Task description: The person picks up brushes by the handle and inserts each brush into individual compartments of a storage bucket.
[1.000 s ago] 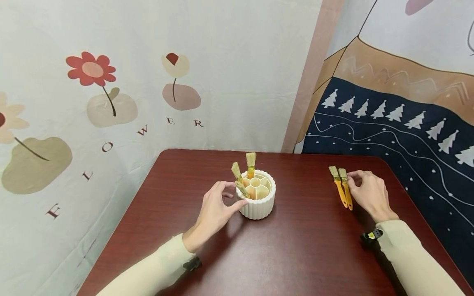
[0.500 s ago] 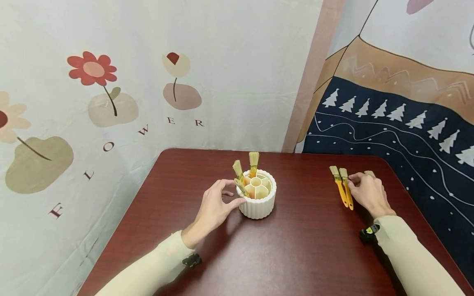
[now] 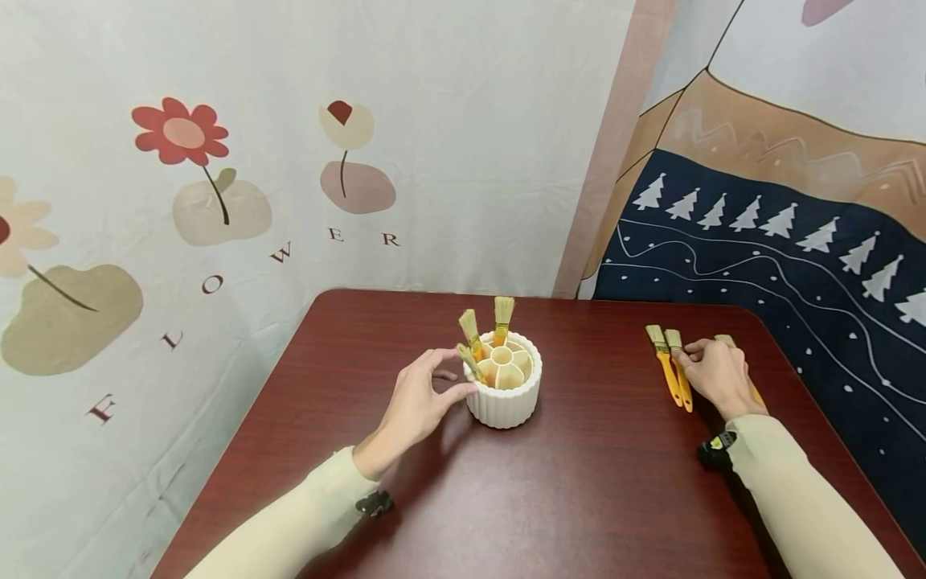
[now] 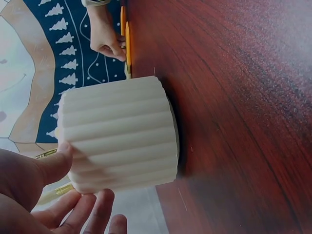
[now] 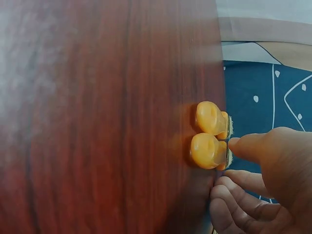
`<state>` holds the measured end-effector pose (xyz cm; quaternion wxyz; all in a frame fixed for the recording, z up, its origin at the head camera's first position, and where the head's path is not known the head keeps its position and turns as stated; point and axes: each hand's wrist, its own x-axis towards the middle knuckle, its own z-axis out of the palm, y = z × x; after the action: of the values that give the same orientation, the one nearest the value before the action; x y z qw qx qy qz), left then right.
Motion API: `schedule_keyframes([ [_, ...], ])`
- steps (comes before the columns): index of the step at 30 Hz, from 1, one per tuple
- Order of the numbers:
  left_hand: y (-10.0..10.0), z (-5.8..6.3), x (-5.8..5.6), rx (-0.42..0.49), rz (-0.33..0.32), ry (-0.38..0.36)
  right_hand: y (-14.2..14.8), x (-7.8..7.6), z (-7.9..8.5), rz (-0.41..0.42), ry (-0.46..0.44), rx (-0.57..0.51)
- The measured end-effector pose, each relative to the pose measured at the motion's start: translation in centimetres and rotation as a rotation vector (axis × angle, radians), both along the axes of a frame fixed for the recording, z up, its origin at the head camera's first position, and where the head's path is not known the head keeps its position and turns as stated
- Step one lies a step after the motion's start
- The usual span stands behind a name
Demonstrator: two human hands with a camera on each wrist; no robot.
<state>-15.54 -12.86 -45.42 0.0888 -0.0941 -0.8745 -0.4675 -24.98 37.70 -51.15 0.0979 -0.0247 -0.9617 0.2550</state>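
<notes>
A round white ribbed holder (image 3: 504, 406) with inner compartments stands on the table in the head view. In its left and back compartments stand several paintbrushes (image 3: 503, 318), bristles up. My left hand (image 3: 415, 410) grips the holder's left side, thumb near the rim and fingers behind, as the left wrist view (image 4: 53, 195) shows. To the right, two yellow-handled paintbrushes lie side by side. My right hand (image 3: 716, 374) pinches the nearer paintbrush (image 3: 682, 386) near its metal band. The left paintbrush (image 3: 667, 371) lies just beside it. My hand partly covers another paintbrush (image 3: 726, 340) on its right.
The dark red wooden table (image 3: 564, 498) carries everything. Behind it hangs a pale cloth with flower prints (image 3: 463, 145). A navy cloth with white trees (image 3: 723, 249) hangs along the right edge.
My right hand has shifted slightly left, its fingers closer round the paintbrush, and uncovered the brush on its right. My left hand keeps its hold on the holder.
</notes>
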Motion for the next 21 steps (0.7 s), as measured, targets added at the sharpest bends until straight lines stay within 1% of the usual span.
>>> schedule_keyframes([
  [5,-0.15,-0.08,-0.34,-0.009,-0.004,-0.006,-0.12,-0.36,-0.07,-0.008,-0.018,0.003],
  [10,-0.26,0.05,-0.41,-0.052,0.005,-0.013,-0.38,-0.65,0.01,-0.017,-0.019,0.006],
  [12,-0.29,0.04,-0.43,-0.054,0.005,-0.019,-0.48,-0.73,0.05,-0.026,-0.027,-0.006],
  [16,-0.28,-0.07,-0.43,-0.028,-0.003,-0.039,-0.78,-0.77,0.13,-0.041,-0.039,-0.04],
  [21,-0.22,-0.24,-0.29,-0.016,0.004,-0.035,-1.0,-0.8,0.07,-0.051,-0.027,-0.058],
])
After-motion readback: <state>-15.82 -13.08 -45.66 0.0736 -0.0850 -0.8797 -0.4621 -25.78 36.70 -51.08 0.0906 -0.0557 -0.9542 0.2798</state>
